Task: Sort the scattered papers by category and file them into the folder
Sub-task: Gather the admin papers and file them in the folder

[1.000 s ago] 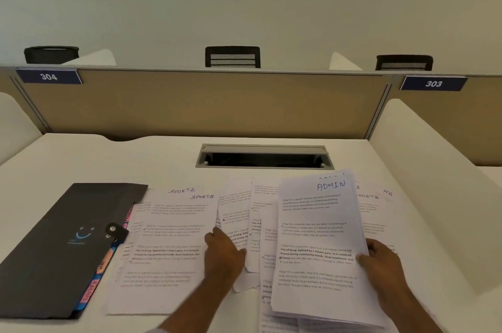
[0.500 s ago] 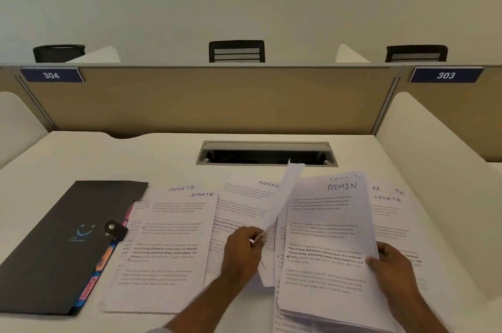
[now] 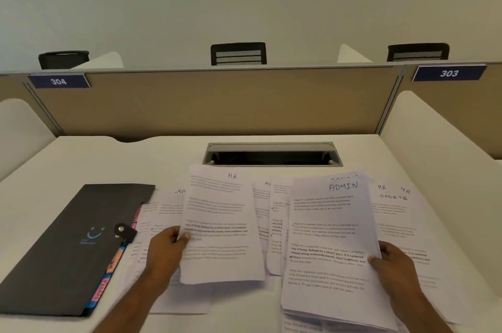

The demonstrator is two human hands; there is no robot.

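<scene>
My left hand pinches the left edge of a single sheet headed HR, held face up above the desk. My right hand grips the right edge of a stack of sheets headed ADMIN, lifted off the desk. Under and between them lie more printed papers: some at the left, some in the middle, and others headed HR and SPORTS at the right. A dark grey folder with a snap clasp and coloured tabs lies shut at the left.
The white desk has a grey cable slot at the back centre. A tan partition with number plates 304 and 303 closes the back. White side dividers stand left and right. Black chair backs show beyond the partition.
My left hand picked one sheet out of the middle pile, turned it face up and carried it left over the SPORTS papers. The ADMIN stack in my right hand stayed put.
</scene>
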